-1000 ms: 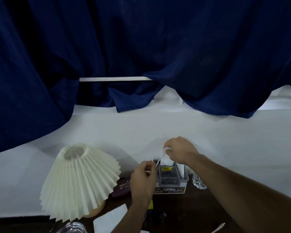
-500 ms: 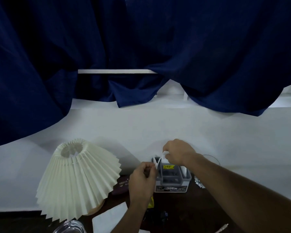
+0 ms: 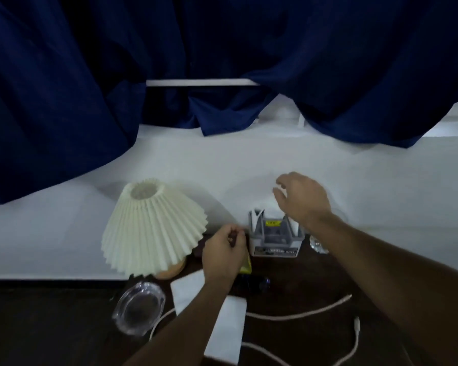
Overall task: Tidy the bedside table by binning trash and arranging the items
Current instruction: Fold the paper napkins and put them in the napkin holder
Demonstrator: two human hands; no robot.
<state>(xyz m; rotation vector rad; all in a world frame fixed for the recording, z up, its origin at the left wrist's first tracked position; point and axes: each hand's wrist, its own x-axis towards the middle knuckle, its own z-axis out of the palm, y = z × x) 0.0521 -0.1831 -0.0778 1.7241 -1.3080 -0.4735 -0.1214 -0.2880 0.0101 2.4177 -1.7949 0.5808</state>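
Note:
A grey compartment organiser [image 3: 274, 240] stands at the back of the dark bedside table [image 3: 315, 283]. A white folded paper [image 3: 257, 220] sticks up in its back left slot. My right hand [image 3: 303, 200] hovers just above and behind the organiser, fingers spread and relaxed, holding nothing. My left hand [image 3: 224, 256] sits left of the organiser with its fingers curled round something small and dark; what it is I cannot tell. A yellow item [image 3: 246, 266] shows under that hand.
A lamp with a pleated cream shade [image 3: 154, 228] stands at the left. In front of it lie a glass ashtray [image 3: 139, 310], white paper sheets [image 3: 229, 326] and a white cable [image 3: 302, 316]. A small clear glass [image 3: 318, 246] sits right of the organiser. Dark blue curtains [image 3: 222, 48] hang behind.
My right hand let go of the white paper in the organiser, lifted and opened. The view tilted down, showing more of the table front. My left hand stayed curled.

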